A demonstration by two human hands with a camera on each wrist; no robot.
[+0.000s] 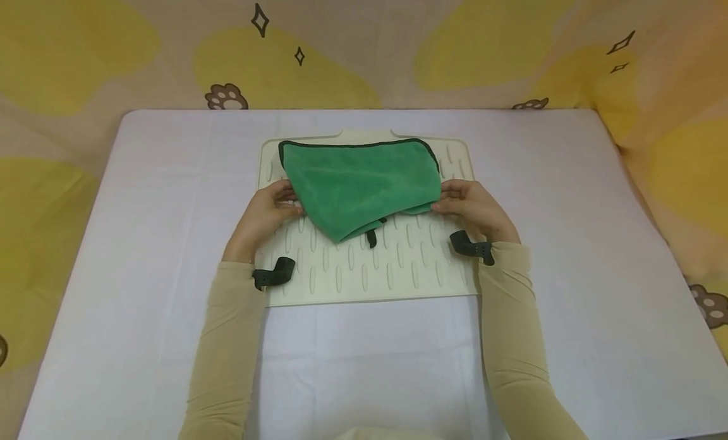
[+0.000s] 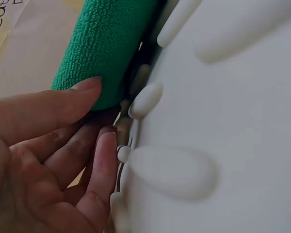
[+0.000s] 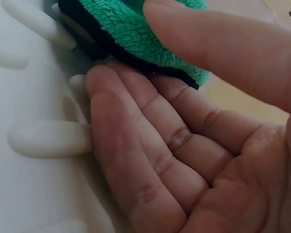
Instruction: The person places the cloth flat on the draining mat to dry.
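Observation:
A green towel (image 1: 364, 181) with dark edging lies folded across the upper part of a cream ridged mat (image 1: 364, 279). My left hand (image 1: 266, 213) pinches the towel's left side; in the left wrist view its thumb presses on the rolled green edge (image 2: 104, 53), with the other fingers underneath, close to the mat's raised ridges. At the towel's right side, my right hand (image 1: 473, 203) pinches the cloth. In the right wrist view the thumb lies over the dark-bordered towel (image 3: 136, 36) and the fingers reach beneath it. One towel corner points toward me, and a short black strap (image 1: 371, 238) shows below it.
The mat rests on a table with a white cloth (image 1: 364, 358). Behind stands a patterned yellow and beige curtain (image 1: 352, 48). Each wrist wears a small black camera mount, one on the left (image 1: 275, 274) and one on the right (image 1: 471, 245).

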